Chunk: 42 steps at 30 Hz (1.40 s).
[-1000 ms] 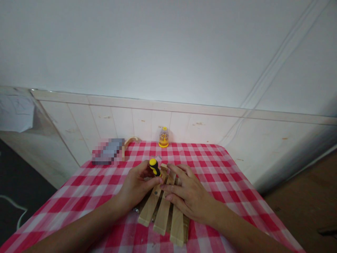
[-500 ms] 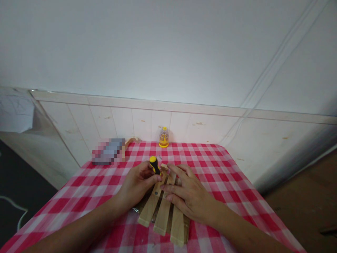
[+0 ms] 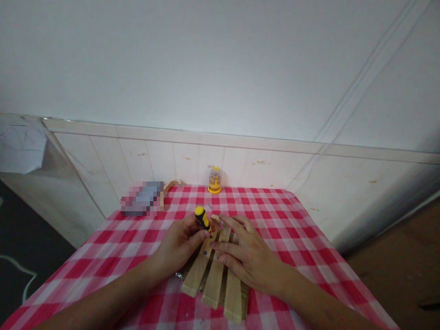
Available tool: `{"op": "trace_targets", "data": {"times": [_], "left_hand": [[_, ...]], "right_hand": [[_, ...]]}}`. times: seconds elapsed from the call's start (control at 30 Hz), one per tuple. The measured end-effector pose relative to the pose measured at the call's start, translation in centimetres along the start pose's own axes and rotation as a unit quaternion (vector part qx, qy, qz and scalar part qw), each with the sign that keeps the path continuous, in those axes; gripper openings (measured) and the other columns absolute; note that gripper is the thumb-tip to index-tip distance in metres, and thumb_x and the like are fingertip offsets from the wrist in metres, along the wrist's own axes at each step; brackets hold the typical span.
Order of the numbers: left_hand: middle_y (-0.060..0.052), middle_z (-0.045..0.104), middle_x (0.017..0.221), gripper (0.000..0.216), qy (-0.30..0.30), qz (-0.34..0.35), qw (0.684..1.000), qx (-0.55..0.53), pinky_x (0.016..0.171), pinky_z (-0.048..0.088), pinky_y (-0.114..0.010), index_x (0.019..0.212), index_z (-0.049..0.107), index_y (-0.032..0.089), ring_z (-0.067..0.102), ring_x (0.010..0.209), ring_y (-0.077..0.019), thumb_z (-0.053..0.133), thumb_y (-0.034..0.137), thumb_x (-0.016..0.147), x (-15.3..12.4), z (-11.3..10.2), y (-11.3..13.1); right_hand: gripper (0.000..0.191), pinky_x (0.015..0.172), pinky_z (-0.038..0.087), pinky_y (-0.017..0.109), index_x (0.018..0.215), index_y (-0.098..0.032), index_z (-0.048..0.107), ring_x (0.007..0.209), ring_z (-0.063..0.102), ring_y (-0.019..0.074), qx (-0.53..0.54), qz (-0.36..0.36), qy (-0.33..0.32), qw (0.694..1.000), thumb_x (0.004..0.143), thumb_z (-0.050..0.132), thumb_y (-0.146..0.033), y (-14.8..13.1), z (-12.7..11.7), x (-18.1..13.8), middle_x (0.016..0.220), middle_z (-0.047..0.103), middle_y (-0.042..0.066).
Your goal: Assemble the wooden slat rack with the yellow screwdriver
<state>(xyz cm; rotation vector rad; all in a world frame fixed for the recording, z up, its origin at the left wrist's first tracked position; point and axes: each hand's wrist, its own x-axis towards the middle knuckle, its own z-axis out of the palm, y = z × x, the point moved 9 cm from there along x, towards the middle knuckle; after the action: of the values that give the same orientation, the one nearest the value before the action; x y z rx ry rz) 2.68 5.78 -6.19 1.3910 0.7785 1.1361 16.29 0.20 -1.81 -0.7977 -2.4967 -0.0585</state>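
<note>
Yellow and black, the screwdriver (image 3: pixel 202 217) leans at a tilt in the left hand (image 3: pixel 178 241), its thumb and fingers closed in a narrow grip around the handle. The handle's butt points up and a little leftward, while its lower end meets the leftmost slat of a wooden piece (image 3: pixel 213 286); whether the tip sits in a screw is too small to tell. Three pale slats fan out toward the viewer, with dark gaps between them, and a round, dark screw head (image 3: pixel 205 252) shows in the leftmost slat, just nearer than the screwdriver. Palm down, the right hand (image 3: pixel 250 251) lies over the middle and right slats, its fingers spread and touching the wood, grasping no tool.

Under the piece, a red and white checked cloth (image 3: pixel 275 229) covers the surface. Small shiny metal (image 3: pixel 179 275) shows at the left edge of the slats, below the left wrist. Toward the wall (image 3: pixel 192 158), a clear container with a yellow cap and base (image 3: pixel 215 180) stands upright. Near the surface's far left corner lie a pixelated object (image 3: pixel 142 198) and, beside it, a curved wooden part (image 3: pixel 169 186).
</note>
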Motion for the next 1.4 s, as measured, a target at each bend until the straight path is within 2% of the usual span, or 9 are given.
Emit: {"op": "trace_targets", "data": {"times": [0.27, 0.37, 0.53, 0.67, 0.87, 1.17, 1.4], "left_hand": [[-0.002, 0.080, 0.094, 0.016, 0.057, 0.012, 0.998, 0.001, 0.080, 0.057, -0.028, 0.099, 0.075, 0.022, 0.074, 0.087, -0.0192, 0.078, 0.027, 0.085, -0.9, -1.2, 0.4], [-0.004, 0.080, 0.092, 0.021, 0.067, 0.007, 0.998, 0.013, 0.078, 0.057, -0.030, 0.096, 0.076, 0.021, 0.074, 0.085, -0.0211, 0.084, 0.029, 0.079, -1.3, -1.5, 0.5], [-0.004, 0.079, 0.087, 0.025, 0.058, -0.002, 0.998, 0.007, 0.076, 0.057, -0.033, 0.091, 0.073, 0.020, 0.073, 0.079, -0.0214, 0.088, 0.029, 0.072, -1.7, -1.2, 0.8], [-0.004, 0.080, 0.088, 0.025, 0.054, -0.012, 0.998, 0.005, 0.075, 0.057, -0.031, 0.092, 0.072, 0.020, 0.074, 0.082, -0.0218, 0.087, 0.027, 0.072, -1.7, -1.0, 0.6], [-0.001, 0.078, 0.079, 0.023, 0.051, -0.008, 0.998, 0.020, 0.068, 0.056, -0.029, 0.086, 0.070, 0.021, 0.073, 0.074, -0.0201, 0.088, 0.026, 0.072, -1.7, -1.0, 0.5], [-0.002, 0.080, 0.084, 0.024, 0.025, 0.002, 0.999, -0.026, 0.072, 0.059, -0.030, 0.087, 0.070, 0.023, 0.075, 0.078, -0.0206, 0.088, 0.026, 0.072, -1.6, -0.2, 1.2], [-0.002, 0.078, 0.085, 0.019, -0.026, -0.004, 0.999, -0.035, 0.073, 0.057, -0.029, 0.091, 0.075, 0.022, 0.073, 0.078, -0.0195, 0.085, 0.029, 0.077, -1.9, 0.4, 1.4]], "right_hand": [[0.033, 0.112, 0.043, 0.058, 0.130, -0.026, 0.072, 0.145, 0.041, 0.0315, -0.013, -0.004, -0.017, 1.000, 0.108, 0.048, -0.033, -0.1, 0.2, 0.0, 0.158, 0.047, 0.014], [0.033, 0.113, 0.043, 0.058, 0.130, -0.026, 0.072, 0.145, 0.040, 0.0311, -0.013, -0.002, -0.016, 1.000, 0.108, 0.048, -0.033, -0.1, 0.2, 0.0, 0.159, 0.046, 0.015], [0.033, 0.112, 0.043, 0.058, 0.132, -0.029, 0.070, 0.145, 0.042, 0.0302, -0.014, -0.004, -0.013, 1.000, 0.108, 0.048, -0.032, -0.1, 0.1, 0.1, 0.157, 0.049, 0.013], [0.033, 0.111, 0.044, 0.057, 0.130, -0.027, 0.072, 0.142, 0.044, 0.0311, -0.022, -0.007, -0.002, 1.000, 0.108, 0.047, -0.033, -0.2, -0.2, 0.2, 0.155, 0.051, 0.015], [0.033, 0.112, 0.044, 0.055, 0.127, -0.026, 0.073, 0.142, 0.045, 0.0297, -0.027, -0.007, -0.005, 1.000, 0.109, 0.046, -0.035, -0.4, -0.3, 0.2, 0.153, 0.053, 0.014], [0.032, 0.113, 0.042, 0.057, 0.127, -0.025, 0.073, 0.144, 0.044, 0.0305, -0.020, -0.003, -0.015, 1.000, 0.107, 0.049, -0.034, -0.2, 0.2, 0.0, 0.153, 0.053, 0.014], [0.032, 0.113, 0.042, 0.058, 0.130, -0.025, 0.070, 0.144, 0.044, 0.0298, -0.022, -0.005, -0.025, 0.999, 0.108, 0.048, -0.032, -0.2, 0.1, 0.2, 0.154, 0.053, 0.014]]}}
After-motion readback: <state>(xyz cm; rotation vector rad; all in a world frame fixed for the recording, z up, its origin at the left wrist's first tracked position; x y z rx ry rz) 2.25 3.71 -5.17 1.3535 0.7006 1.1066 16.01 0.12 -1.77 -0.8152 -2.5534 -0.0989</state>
